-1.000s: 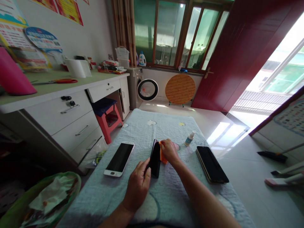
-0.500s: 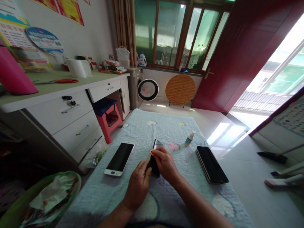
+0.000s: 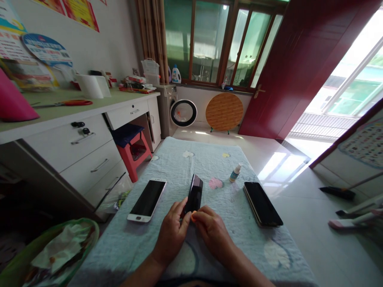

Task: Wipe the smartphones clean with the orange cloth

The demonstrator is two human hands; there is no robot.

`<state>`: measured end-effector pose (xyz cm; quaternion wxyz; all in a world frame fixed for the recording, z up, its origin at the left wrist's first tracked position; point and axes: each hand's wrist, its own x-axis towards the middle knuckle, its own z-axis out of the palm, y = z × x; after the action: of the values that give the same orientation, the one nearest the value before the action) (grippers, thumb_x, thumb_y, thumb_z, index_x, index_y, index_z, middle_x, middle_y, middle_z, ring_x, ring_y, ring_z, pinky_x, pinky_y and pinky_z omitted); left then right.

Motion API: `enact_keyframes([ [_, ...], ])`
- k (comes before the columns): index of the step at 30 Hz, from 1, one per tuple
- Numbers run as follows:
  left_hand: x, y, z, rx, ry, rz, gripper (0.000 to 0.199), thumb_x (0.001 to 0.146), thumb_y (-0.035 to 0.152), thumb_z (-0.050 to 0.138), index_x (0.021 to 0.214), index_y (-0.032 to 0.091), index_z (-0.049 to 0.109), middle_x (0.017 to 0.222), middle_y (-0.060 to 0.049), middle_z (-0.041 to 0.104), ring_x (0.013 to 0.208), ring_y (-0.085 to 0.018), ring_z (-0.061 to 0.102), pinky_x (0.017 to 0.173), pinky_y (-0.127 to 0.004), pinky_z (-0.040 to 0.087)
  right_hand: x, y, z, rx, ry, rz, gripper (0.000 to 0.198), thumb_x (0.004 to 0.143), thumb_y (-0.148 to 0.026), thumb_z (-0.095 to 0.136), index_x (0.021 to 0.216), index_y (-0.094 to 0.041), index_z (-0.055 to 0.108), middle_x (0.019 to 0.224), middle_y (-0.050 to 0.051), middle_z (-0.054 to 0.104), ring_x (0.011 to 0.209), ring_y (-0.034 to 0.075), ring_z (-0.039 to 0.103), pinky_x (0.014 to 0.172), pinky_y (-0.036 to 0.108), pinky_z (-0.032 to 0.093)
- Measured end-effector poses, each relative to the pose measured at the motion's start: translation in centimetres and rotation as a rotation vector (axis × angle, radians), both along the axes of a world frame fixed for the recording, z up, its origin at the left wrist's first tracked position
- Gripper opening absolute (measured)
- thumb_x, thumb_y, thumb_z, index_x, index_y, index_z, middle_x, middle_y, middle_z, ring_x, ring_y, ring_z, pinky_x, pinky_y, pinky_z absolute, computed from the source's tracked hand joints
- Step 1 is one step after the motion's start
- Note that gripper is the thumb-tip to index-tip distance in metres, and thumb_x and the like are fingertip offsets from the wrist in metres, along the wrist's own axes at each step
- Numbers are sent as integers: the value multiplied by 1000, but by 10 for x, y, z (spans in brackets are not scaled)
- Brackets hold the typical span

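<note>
My left hand [image 3: 173, 227] grips the lower left of a black smartphone [image 3: 196, 193], tilted up on its side above the cloth. Pinched in the fingers of my right hand [image 3: 214, 229] is a small orange piece [image 3: 194, 216], mostly covered, at the phone's lower end; its kind cannot be made out. To the left lies a white-framed smartphone [image 3: 148, 199], screen up. A stack of dark-screened devices [image 3: 262, 204] rests at the right. Beyond it stands a small spray bottle [image 3: 235, 173] with a white top.
A pale blue quilted cloth [image 3: 179, 165] covers the table. On the left are a bin with crumpled paper [image 3: 60, 247], a white desk [image 3: 86, 139] and a red stool [image 3: 136, 153]. Behind stand a washing machine with its door open [image 3: 184, 113] and a round wooden tabletop [image 3: 224, 111].
My right hand has moved down the phone with the orange piece, from its upper part to its lower end, uncovering the screen. My left hand still holds the phone. The view has shifted slightly.
</note>
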<state>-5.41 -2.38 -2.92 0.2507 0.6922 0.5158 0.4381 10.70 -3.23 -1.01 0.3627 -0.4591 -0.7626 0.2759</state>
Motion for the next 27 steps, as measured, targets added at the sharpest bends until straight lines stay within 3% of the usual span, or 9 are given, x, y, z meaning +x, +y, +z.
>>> enact_keyframes([
  [6,-1,-1,1,21,16,-17,38,94,29,47,129,17,54,109,-10,64,100,-23,63,90,-41,53,2,17,1,-36,-109,-68,21,87,-8,52,83,-20,69,82,3,61,76,14,58,69,22,43],
  [12,-1,-1,2,38,29,-1,38,94,28,47,129,18,55,105,-9,65,97,-23,64,88,-38,53,0,41,1,-26,-138,-157,21,92,-15,48,81,-19,66,79,2,56,69,12,54,65,22,41],
  [21,-1,0,0,34,44,28,38,94,29,46,129,17,56,105,-10,67,96,-23,65,86,-38,55,-12,-7,3,-22,-10,-3,22,97,-17,40,101,-21,61,98,7,57,85,16,56,76,25,47],
  [27,-1,0,1,27,36,13,37,93,27,45,127,17,57,107,-10,67,98,-24,66,87,-39,55,-13,16,4,-5,-103,-67,19,95,-15,42,93,-21,59,92,5,55,80,16,54,72,25,45],
])
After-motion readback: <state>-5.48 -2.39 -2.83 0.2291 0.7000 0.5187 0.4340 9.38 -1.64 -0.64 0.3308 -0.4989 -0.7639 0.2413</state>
